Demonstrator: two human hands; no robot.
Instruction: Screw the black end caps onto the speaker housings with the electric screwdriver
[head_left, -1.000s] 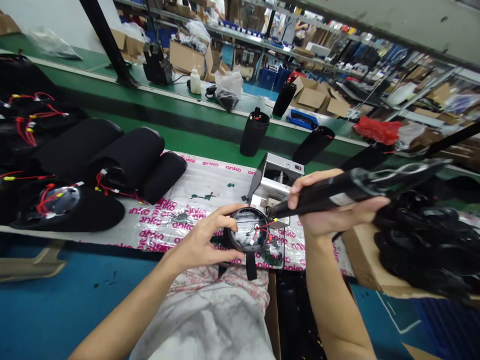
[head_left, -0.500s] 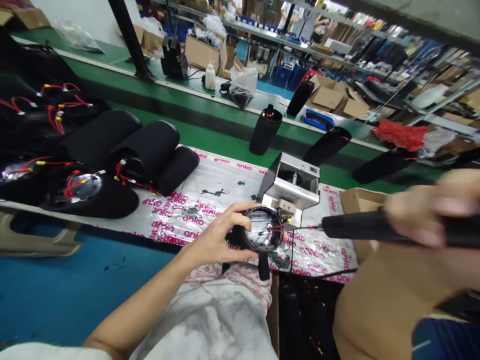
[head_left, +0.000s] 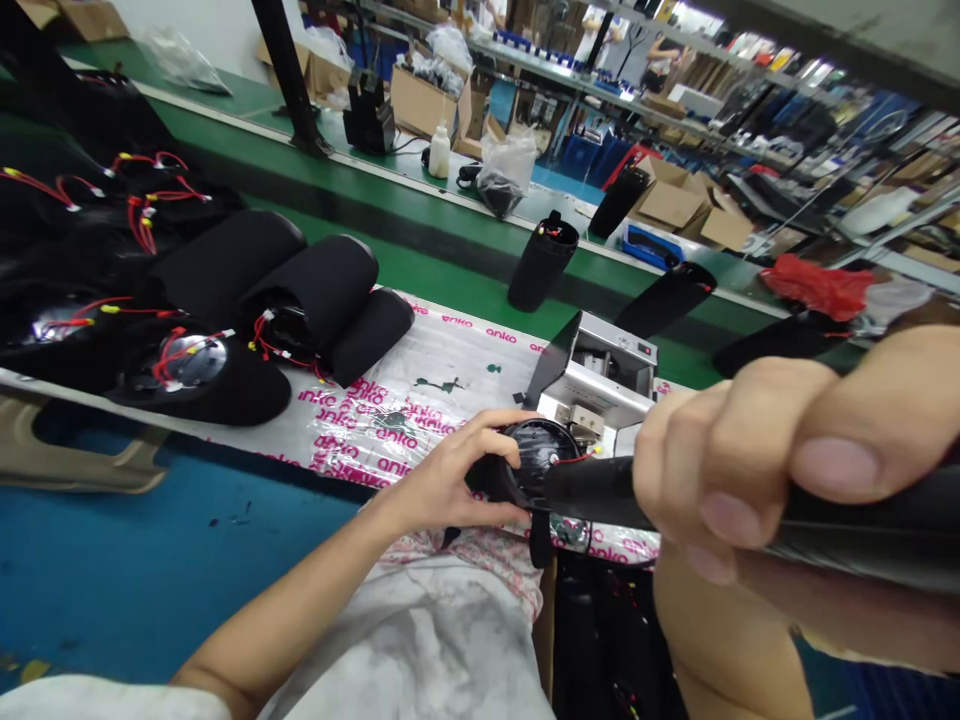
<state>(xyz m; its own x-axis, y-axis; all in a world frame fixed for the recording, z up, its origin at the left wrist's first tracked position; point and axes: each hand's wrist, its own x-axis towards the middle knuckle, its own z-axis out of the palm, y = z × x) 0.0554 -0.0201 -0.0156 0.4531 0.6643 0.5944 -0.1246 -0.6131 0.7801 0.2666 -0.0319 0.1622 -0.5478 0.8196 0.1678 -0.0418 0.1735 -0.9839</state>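
My left hand is wrapped round a black round housing, its open end facing up, with thin red wires in it and a black strap below. My right hand grips a black electric screwdriver, close to the camera. The driver's front end lies over the housing's opening, and its tip is hidden from me. Just behind the housing stands a silver screw feeder.
Several black fabric-covered tubes with red wires lie at the left. Another black tube stands upright on the green belt. Printed plastic film covers the bench. A dark post rises at the back left.
The screwdriver in my right hand has moved left and towards the housing, so its front end now overlaps the opening. My left hand keeps its hold. The camera view has shifted slightly.
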